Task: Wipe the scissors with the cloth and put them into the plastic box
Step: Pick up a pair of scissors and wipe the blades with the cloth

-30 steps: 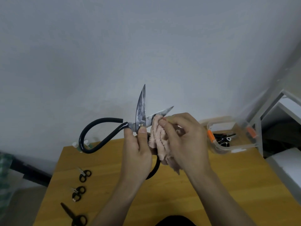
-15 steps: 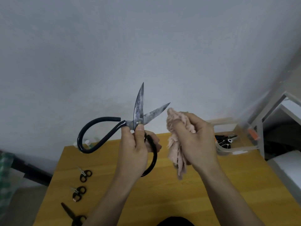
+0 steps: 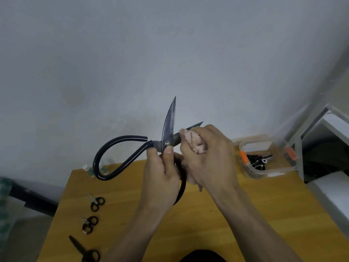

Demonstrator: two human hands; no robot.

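Above table [image 3: 245, 214], left hand [image 3: 160, 173] grips open scissors [image 3: 168, 129]; right hand [image 3: 209, 157] clutches cloth [image 3: 194, 142] against blade

surface: wooden table [image 3: 217, 229] | on it: three small scissors [image 3: 97, 203], plastic box [image 3: 268, 170]

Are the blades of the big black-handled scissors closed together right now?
No, the two blades of the large black-handled scissors are spread apart in a V, with the pink cloth on the lower blade.
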